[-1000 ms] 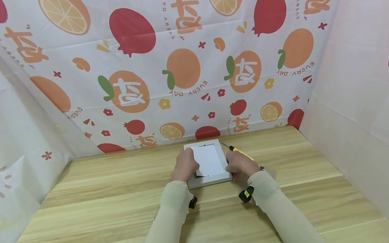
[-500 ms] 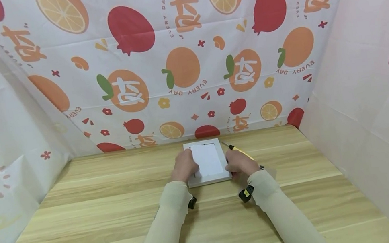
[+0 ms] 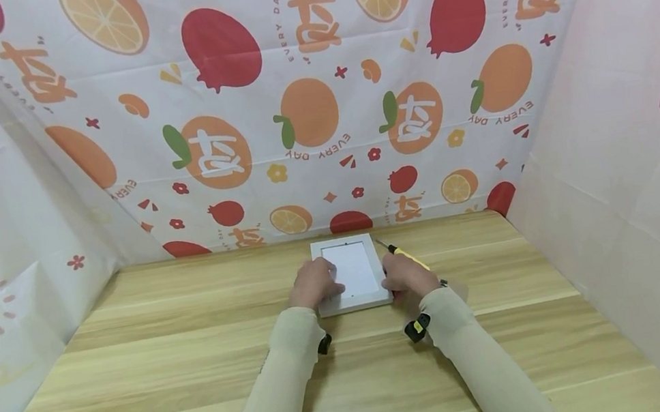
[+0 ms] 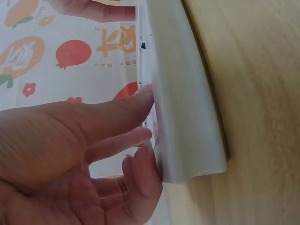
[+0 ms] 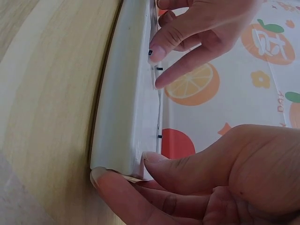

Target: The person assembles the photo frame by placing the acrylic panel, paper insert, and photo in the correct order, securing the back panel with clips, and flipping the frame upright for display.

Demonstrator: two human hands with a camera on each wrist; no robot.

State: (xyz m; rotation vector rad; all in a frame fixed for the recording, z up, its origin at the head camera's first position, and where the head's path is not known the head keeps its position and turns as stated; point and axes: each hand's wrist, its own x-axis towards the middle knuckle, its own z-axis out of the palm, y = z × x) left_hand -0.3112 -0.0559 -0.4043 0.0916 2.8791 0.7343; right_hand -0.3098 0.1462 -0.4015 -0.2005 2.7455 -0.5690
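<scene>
A white picture frame point(image 3: 383, 271) lies flat on the wooden table, small dark tabs showing along its recess. A white sheet point(image 3: 351, 268) fills that recess. My left hand point(image 3: 313, 282) rests on the frame's left side, thumb and fingers spread and touching the sheet near its left edge; in the left wrist view the thumb presses by the frame's inner rim. My right hand point(image 3: 406, 275) holds the frame's right side, the thumb on top and a finger at the outer corner, as the right wrist view shows.
A slim tool with a yellow handle point(image 3: 413, 260) and a thin metal tip, like a screwdriver, lies right of the frame. Partly under the right wrist lies a clear sheet point(image 3: 459, 292). A printed curtain point(image 3: 327, 185) stands behind the table.
The white sheet's left side, raised and skewed a second ago, now lies level inside the recess. My left hand's fingers have spread from a closed pinch. My right hand has stayed put.
</scene>
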